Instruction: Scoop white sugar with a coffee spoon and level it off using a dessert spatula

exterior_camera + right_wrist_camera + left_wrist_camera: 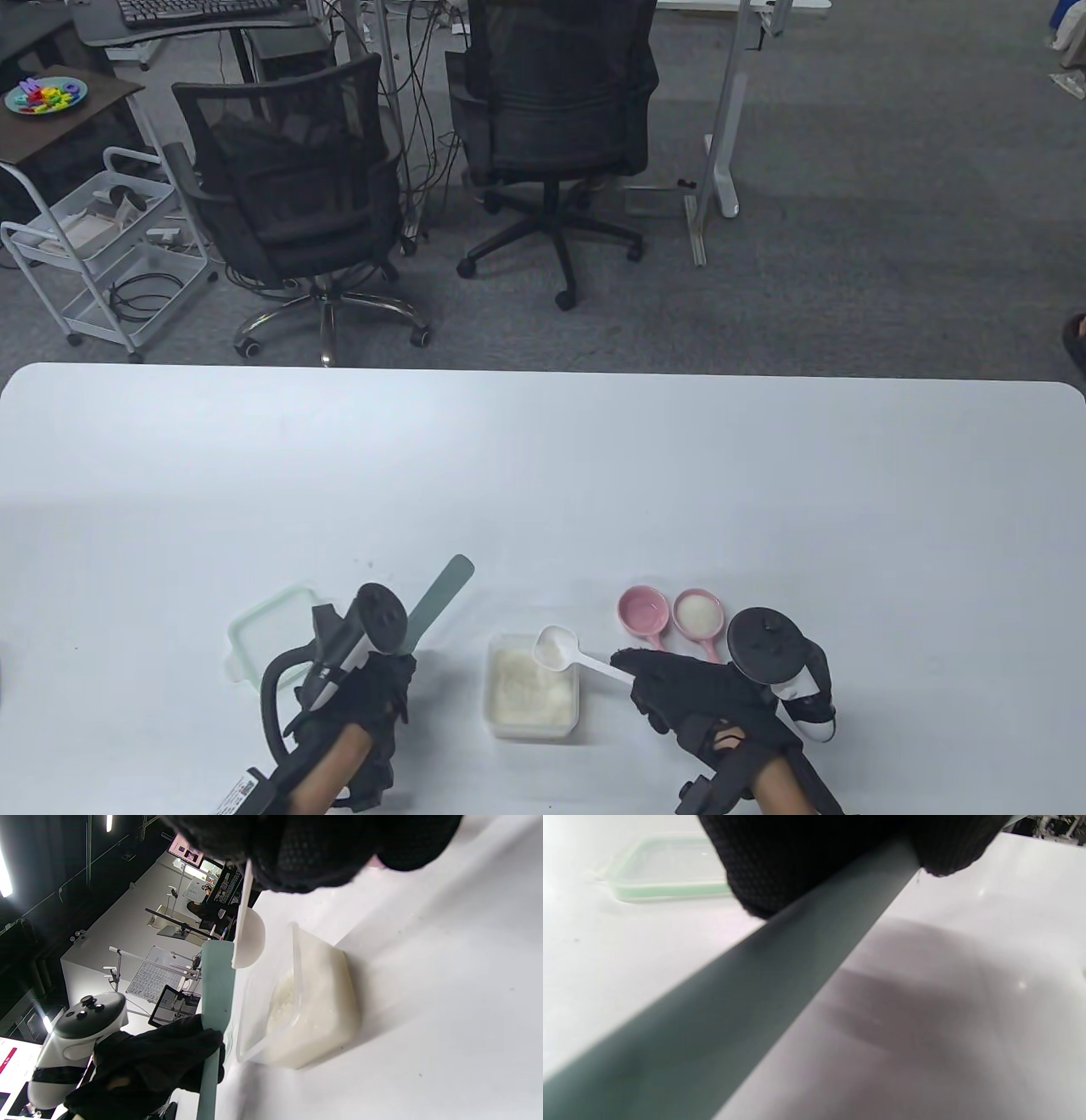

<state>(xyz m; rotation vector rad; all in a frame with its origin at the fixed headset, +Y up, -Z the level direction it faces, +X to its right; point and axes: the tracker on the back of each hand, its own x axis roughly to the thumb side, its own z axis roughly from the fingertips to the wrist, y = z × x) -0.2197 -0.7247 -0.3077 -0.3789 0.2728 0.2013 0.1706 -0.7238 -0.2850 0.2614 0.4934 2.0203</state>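
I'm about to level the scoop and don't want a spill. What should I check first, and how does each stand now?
1. Right hand holds the spoon by its handle: ok.
2. Spoon bowl is over the sugar tub: ok.
3. Spoon carries sugar: ok; heaped or not, cannot tell.
4. Left hand grips the spatula: ok.
5. Spatula at the spoon's rim: not ok, it stands apart, left of the tub.
6. Lid out of the way, left of the left hand: ok.
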